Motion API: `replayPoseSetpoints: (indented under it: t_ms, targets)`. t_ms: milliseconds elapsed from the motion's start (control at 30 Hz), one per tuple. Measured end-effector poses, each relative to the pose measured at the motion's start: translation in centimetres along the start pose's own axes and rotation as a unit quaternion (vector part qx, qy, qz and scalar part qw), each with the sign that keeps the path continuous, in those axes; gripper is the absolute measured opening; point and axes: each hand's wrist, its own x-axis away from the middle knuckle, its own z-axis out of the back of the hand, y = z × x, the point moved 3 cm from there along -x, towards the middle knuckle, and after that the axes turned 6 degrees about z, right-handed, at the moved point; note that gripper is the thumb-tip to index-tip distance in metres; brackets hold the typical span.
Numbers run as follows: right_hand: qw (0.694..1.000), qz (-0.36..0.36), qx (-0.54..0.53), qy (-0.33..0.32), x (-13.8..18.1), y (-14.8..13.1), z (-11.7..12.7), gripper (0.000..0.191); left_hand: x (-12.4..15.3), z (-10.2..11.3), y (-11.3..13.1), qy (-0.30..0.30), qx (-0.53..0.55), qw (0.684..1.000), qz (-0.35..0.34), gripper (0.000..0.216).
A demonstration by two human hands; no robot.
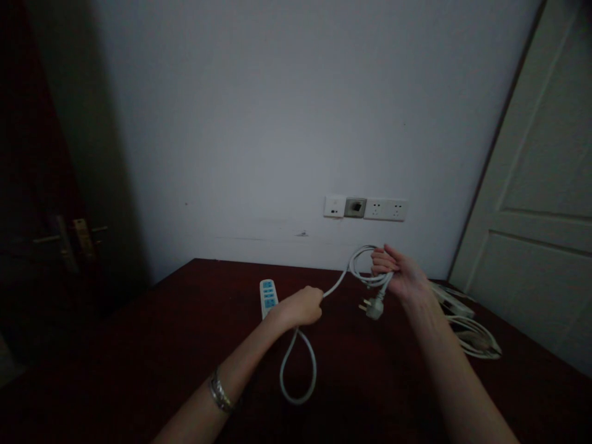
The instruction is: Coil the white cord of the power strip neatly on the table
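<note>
A white power cord [298, 402] runs between my two hands above the dark red table. My left hand [305, 306] is closed around it, with a loop of cord hanging below. In my right hand [393, 269] several coils of the same cord are gripped, and its plug [374, 307] dangles underneath, prongs pointing left. Behind my left hand lies a white power strip [268, 294] with blue sockets, its near end hidden by the hand. I cannot see where the cord joins the strip.
On the table [208, 345], right of my right forearm, lie another white power strip [456, 305] and a coiled pale cord [485, 351]. Wall sockets [385, 209] sit low on the wall behind. A white panelled door [541, 197] stands at right, a dark door with handles [83, 237] at left.
</note>
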Motion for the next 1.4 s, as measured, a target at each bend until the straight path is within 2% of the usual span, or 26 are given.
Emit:
replayPoseSetpoints:
  t_ms: [100, 233, 433, 567, 633, 767, 900, 1033, 1167, 1267, 1333, 1400]
  targets:
    - [0.996, -0.053, 0.067, 0.008, -1.0, 2.1, 0.3, 0.017, 1.3, -0.2, 0.9, 0.023, -0.173, 0.981, -0.079, 0.016]
    - [0.976, -0.101, 0.191, 0.04, -2.0, 4.8, 0.6, 0.021, 2.2, -0.2, 1.8, 0.005, -0.262, 0.956, -0.129, 0.014]
    - [0.899, -0.114, 0.422, 0.037, -1.9, 7.5, 0.4, 0.03, 2.8, 0.0, 3.6, 0.047, -0.297, 0.924, -0.238, 0.02]
    - [0.87, -0.159, 0.467, -0.007, -1.5, 9.4, 0.2, 0.029, 2.8, 0.6, 4.3, 0.079, -0.256, 0.915, -0.301, 0.015]
    - [0.866, -0.17, 0.469, -0.023, -1.4, 10.2, 0.2, 0.025, 2.5, 1.2, 4.1, 0.105, -0.209, 0.928, -0.291, 0.009]
    - [0.877, -0.18, 0.44, -0.063, -1.2, 11.1, 0.1, 0.018, 2.0, 2.3, 2.9, 0.141, -0.095, 0.957, -0.236, 0.026]
    - [0.888, -0.208, 0.395, -0.11, -1.1, 11.7, 0.1, 0.02, 1.9, 3.3, 2.0, 0.158, 0.025, 0.968, -0.192, 0.025]
    - [0.887, -0.236, 0.379, -0.115, -1.3, 12.5, 0.3, 0.026, 1.6, 3.8, 1.6, 0.156, 0.016, 0.975, -0.156, 0.023]
    - [0.902, -0.216, 0.364, -0.086, -1.6, 12.5, 0.3, 0.031, 1.7, 4.4, 1.2, 0.157, -0.043, 0.971, -0.176, 0.044]
    - [0.913, -0.217, 0.333, -0.088, -1.6, 11.9, 0.2, 0.034, 1.8, 5.0, 0.2, 0.109, -0.037, 0.977, -0.178, 0.075]
    - [0.919, -0.241, 0.297, -0.095, -1.5, 11.5, 0.1, 0.035, 1.4, 5.2, -1.1, 0.042, -0.014, 0.991, -0.128, 0.102]
    - [0.92, -0.276, 0.26, -0.101, -1.4, 11.3, 0.0, 0.037, 0.8, 5.2, -2.5, -0.022, 0.029, 0.997, -0.068, 0.116]
